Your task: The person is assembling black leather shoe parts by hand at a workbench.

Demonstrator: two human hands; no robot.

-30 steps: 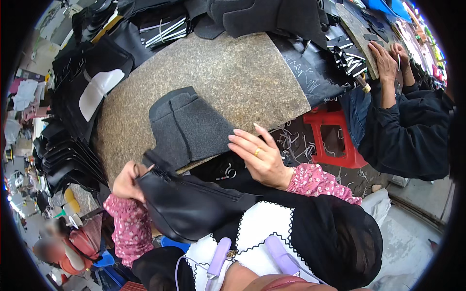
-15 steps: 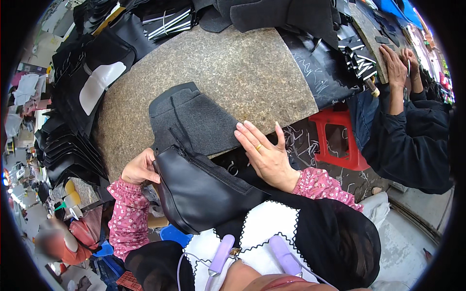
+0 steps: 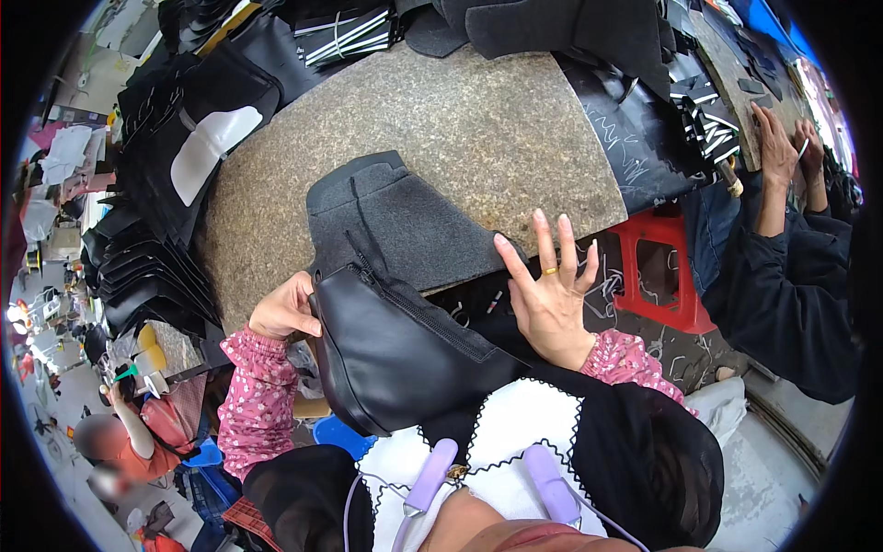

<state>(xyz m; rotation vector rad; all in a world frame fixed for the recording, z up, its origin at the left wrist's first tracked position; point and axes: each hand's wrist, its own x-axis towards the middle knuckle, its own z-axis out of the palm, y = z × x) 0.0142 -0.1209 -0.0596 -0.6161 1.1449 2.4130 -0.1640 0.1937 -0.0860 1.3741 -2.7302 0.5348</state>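
Note:
A black leather boot upper hangs over the table's near edge, in front of my body. Along its top runs a black zipper. My left hand pinches the upper's left edge between thumb and fingers. Joined to it, a dark grey fuzzy lining lies spread on the tabletop, with a seam down its left part. My right hand, a ring on one finger, has its fingers spread; the index fingertip is at the lining's right corner and the other fingers point up, holding nothing.
The speckled stone-like tabletop curves around me. Stacks of black leather pieces stand at the left, a white patch piece above them. Black felt pieces lie at the back. A red stool and a co-worker's hands are at the right.
The fingers of my right hand have spread and lifted from lying nearly together on the lining's corner. My left hand keeps its pinch. The whole view has shifted slightly.

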